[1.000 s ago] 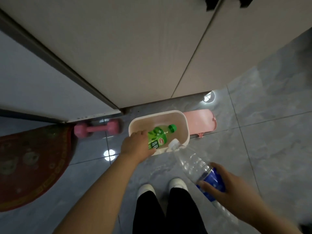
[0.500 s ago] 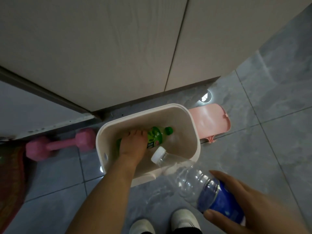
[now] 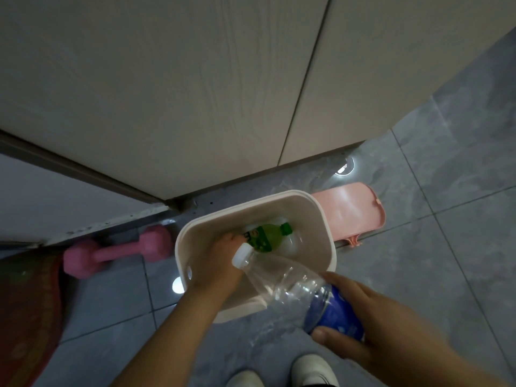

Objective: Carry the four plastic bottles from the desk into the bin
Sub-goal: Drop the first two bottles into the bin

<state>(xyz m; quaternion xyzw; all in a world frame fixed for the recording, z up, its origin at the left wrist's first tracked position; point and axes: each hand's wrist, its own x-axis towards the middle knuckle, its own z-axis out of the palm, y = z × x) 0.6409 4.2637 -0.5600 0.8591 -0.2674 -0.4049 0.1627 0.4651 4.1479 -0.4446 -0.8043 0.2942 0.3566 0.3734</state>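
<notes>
While within bin (image 3: 310, 223), green bottle (image 3: 263, 236)

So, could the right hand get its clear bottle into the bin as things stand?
Probably yes. The right hand grips the clear bottle, whose cap already pokes over the bin rim. The left hand is down inside by the green bottle, crowding the near side, but the far side looks free.

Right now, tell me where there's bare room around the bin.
Bare tile lies right of the bin, below the pink lid, and between the dumbbell and the left arm. Inside the bin it is crowded: the left hand, green bottle and clear bottles beneath. The right hand holds the clear bottle over the near rim.
</notes>
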